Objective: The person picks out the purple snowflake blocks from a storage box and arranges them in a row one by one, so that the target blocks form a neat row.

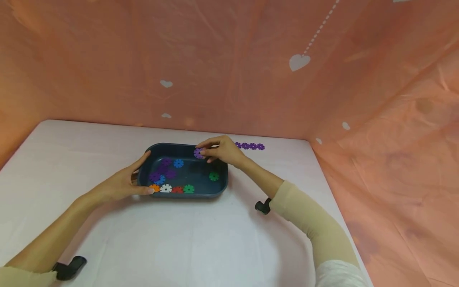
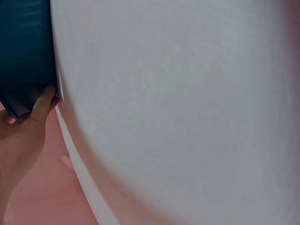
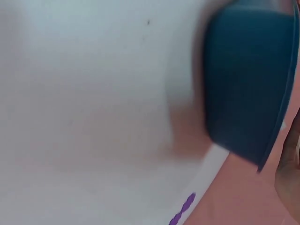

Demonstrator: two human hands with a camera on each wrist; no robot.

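You face a white cloth-covered table (image 1: 201,247); behind and right of it hangs orange plastic sheeting (image 1: 229,59) printed with white hearts (image 1: 299,61).

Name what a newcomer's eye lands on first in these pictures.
First, the dark blue tray at the middle of the white table, with bright snowflake discs scattered inside. Next, the right hand pinching a purple disc over the tray's far rim, while the left hand holds its left side. A purple disc chain lies behind.
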